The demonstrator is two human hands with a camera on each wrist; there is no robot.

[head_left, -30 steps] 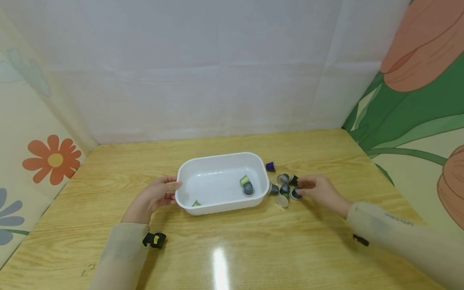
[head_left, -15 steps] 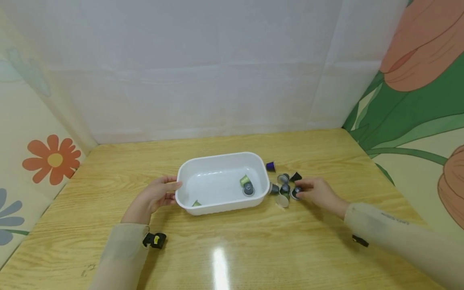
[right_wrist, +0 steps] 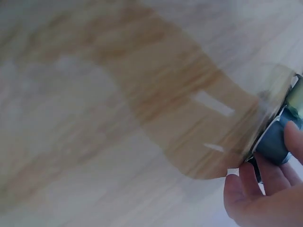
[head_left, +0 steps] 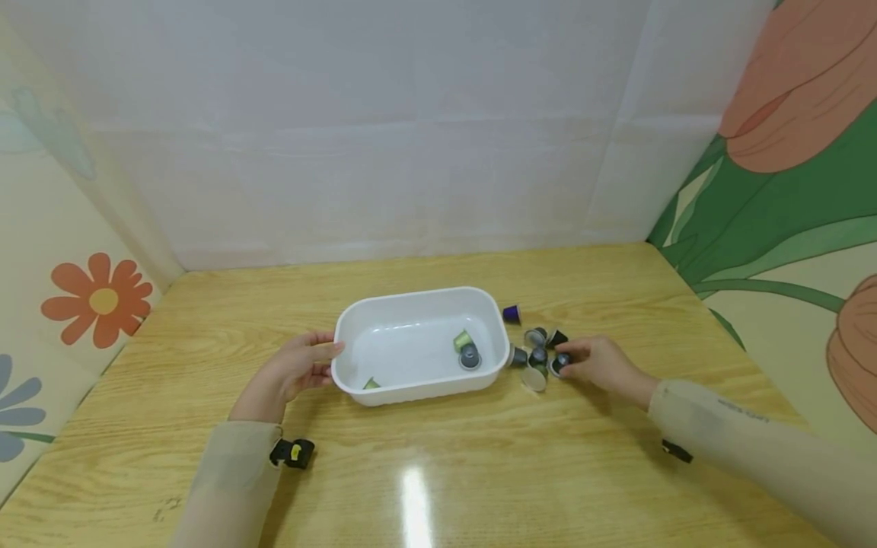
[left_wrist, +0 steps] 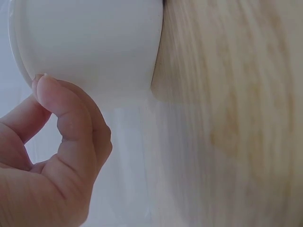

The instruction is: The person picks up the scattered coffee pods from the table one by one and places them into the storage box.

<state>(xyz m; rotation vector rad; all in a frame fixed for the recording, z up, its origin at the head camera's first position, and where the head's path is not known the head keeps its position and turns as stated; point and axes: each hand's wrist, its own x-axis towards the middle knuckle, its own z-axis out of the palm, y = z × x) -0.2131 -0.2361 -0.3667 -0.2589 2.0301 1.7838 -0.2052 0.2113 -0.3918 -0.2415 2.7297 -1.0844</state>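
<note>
My left hand (head_left: 291,371) pinches the left rim of a white plastic tub (head_left: 425,393); in the left wrist view, thumb and curled fingers meet at the edge of the tub (left_wrist: 99,42). Right of the tub, my right hand (head_left: 606,369) pinches a dark blue-grey coffee capsule (head_left: 563,359) at the edge of a small cluster. The right wrist view has the thumb and fingers on either side of this capsule (right_wrist: 272,144). Close by it are a black capsule (head_left: 558,339), a grey-blue one (head_left: 538,355) and a pale-lidded one (head_left: 534,379).
Inside the tub lie a green capsule (head_left: 462,340), a grey one (head_left: 469,356) and another green one (head_left: 371,384) near the front wall. A purple capsule (head_left: 511,314) sits behind the cluster. A white sheet (head_left: 411,152) backs the wooden table (head_left: 342,472).
My right hand's fingers have come down onto the blue-grey capsule and pinch it. The black capsule beside it has shifted slightly. My left hand and the tub have stayed in place.
</note>
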